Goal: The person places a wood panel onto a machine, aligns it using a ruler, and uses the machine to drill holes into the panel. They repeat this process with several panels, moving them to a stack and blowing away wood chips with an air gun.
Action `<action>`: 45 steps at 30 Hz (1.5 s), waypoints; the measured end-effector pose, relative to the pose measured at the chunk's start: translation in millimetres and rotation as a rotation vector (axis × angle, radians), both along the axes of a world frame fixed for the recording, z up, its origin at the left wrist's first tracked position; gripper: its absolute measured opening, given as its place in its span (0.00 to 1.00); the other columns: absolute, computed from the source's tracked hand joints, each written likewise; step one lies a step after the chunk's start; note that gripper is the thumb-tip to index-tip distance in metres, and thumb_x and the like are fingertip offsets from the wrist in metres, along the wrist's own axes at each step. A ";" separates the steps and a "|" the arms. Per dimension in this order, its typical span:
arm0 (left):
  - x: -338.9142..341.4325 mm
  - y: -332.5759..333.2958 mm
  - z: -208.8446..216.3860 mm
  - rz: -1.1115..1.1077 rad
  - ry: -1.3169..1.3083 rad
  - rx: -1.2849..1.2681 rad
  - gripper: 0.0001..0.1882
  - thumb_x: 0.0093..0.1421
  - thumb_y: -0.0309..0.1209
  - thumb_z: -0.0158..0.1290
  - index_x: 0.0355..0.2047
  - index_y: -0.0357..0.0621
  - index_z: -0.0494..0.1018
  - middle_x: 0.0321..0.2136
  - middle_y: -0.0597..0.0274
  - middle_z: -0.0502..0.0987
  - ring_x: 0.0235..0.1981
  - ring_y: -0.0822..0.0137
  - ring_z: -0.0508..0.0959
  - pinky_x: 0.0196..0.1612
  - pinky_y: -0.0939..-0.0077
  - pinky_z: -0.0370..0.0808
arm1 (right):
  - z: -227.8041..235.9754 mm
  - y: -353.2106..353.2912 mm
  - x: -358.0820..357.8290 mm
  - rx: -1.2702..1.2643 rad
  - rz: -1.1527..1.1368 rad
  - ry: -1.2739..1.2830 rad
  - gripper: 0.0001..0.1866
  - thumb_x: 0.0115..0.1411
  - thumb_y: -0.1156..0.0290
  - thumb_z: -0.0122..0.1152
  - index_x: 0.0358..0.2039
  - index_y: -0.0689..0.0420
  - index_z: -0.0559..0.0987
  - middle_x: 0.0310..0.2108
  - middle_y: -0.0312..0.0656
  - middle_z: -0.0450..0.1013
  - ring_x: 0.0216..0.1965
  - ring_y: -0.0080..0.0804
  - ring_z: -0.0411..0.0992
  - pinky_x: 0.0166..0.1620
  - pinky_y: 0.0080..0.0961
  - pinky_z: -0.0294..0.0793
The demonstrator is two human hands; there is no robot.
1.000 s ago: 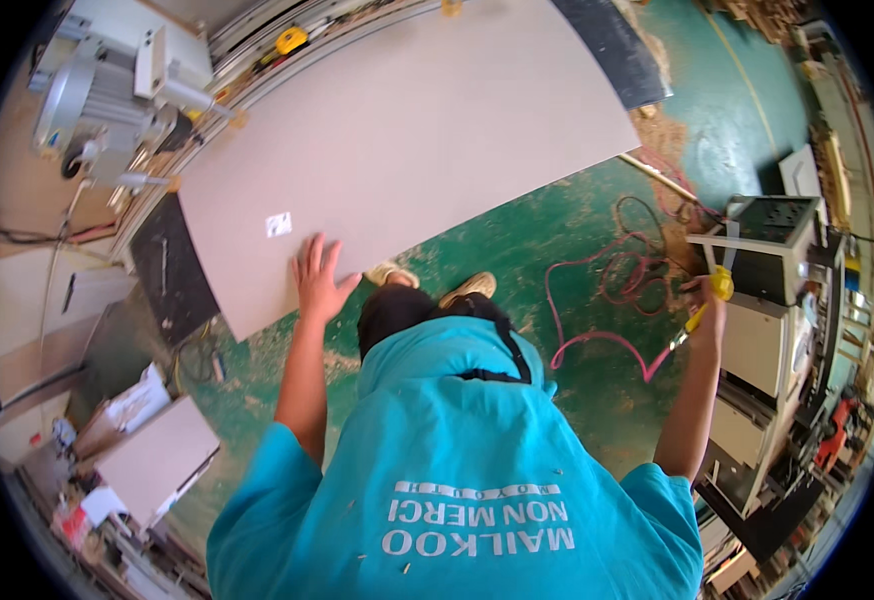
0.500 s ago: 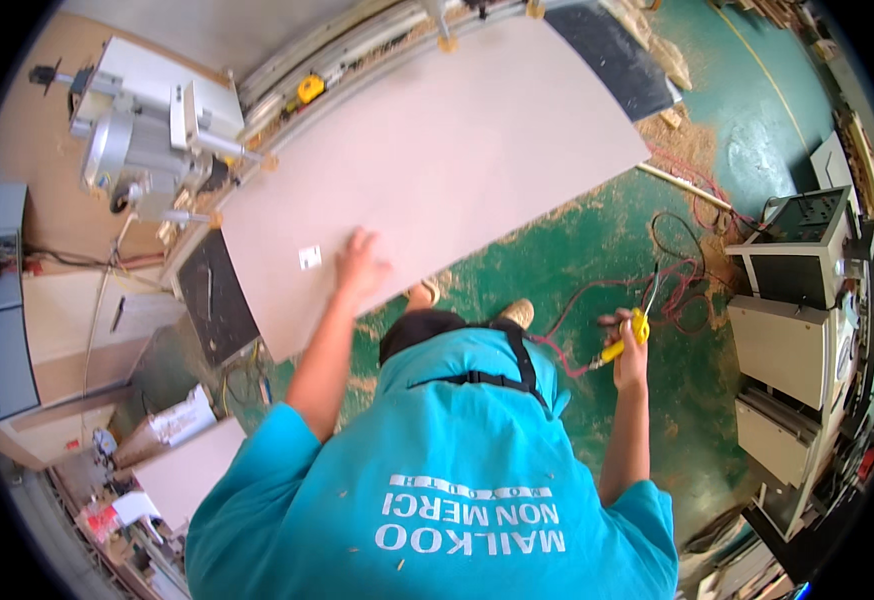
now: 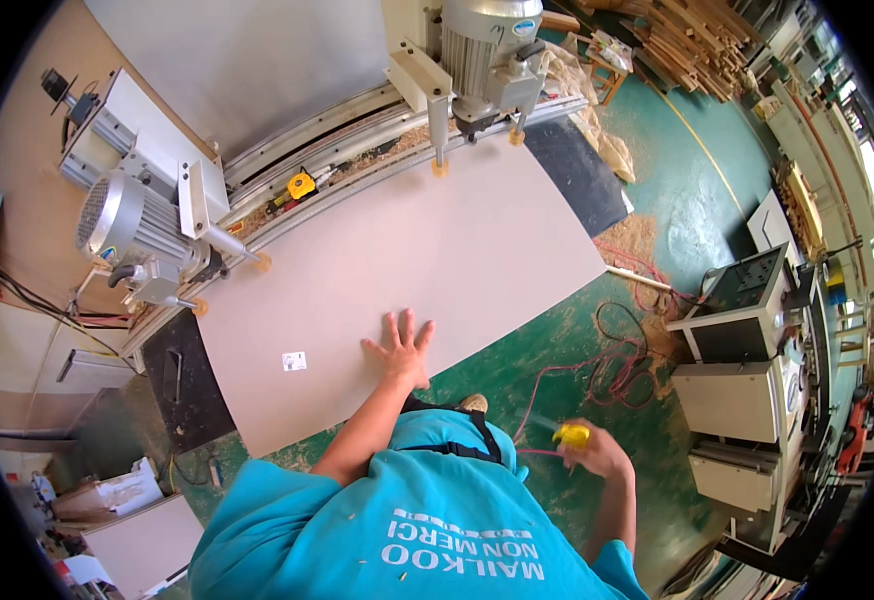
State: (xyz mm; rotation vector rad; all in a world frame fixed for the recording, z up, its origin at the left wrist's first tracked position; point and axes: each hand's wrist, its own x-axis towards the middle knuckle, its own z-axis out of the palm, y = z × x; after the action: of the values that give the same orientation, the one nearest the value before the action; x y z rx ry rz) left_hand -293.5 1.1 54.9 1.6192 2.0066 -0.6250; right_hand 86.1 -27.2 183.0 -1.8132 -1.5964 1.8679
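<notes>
A large pale grey-beige board (image 3: 427, 260) lies flat, its far edge under a rail with drill heads. My left hand (image 3: 402, 350) rests palm down on its near edge, fingers spread wide, holding nothing. A small white sticker (image 3: 294, 361) sits on the board to the left of that hand. My right hand (image 3: 597, 452) hangs low beside my body over the green floor, closed around a yellow tool (image 3: 571, 433). My teal shirt fills the lower middle of the view.
Two grey motor units (image 3: 142, 235) (image 3: 487, 40) stand on the rail behind the board, with a yellow tape measure (image 3: 301, 185) between them. A red hose (image 3: 607, 375) loops on the sawdust-strewn floor. Grey cabinets (image 3: 747, 340) stand at the right, stacked timber (image 3: 697, 40) at the back.
My right hand has drawn in from the far right to beside my body, still holding the yellow tool. My left hand stays flat on the board. The view has swung toward the machine.
</notes>
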 end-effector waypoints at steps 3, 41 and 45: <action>-5.8 -0.3 -0.3 0.007 -0.048 0.017 0.66 0.40 0.50 0.70 0.71 0.74 0.34 0.72 0.57 0.24 0.71 0.41 0.29 0.56 0.12 0.46 | 26.1 9.9 -7.3 0.043 0.094 -0.104 0.19 0.55 0.74 0.66 0.47 0.61 0.74 0.30 0.38 0.76 0.27 0.25 0.76 0.31 0.25 0.75; 16.1 177.6 199.4 -0.909 0.079 0.849 0.40 0.55 0.51 0.57 0.66 0.54 0.60 0.69 0.60 0.54 0.71 0.57 0.50 0.71 0.50 0.47 | 104.8 -120.0 79.4 0.474 -0.288 -0.128 0.20 0.51 0.71 0.68 0.46 0.58 0.76 0.28 0.42 0.77 0.29 0.27 0.77 0.35 0.25 0.75; -8.6 121.9 147.5 -0.691 -0.176 0.758 0.40 0.55 0.48 0.58 0.65 0.47 0.61 0.68 0.55 0.55 0.71 0.54 0.50 0.70 0.55 0.49 | 135.7 -88.1 58.5 0.575 -0.222 -0.420 0.20 0.51 0.66 0.69 0.44 0.54 0.77 0.32 0.47 0.79 0.34 0.44 0.79 0.37 0.34 0.76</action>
State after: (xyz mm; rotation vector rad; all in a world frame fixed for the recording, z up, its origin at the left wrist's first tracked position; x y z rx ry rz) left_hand -302.0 123.0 202.3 2.7434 1.6013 0.1193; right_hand 144.6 -115.2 318.8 -2.0557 -1.7157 0.8422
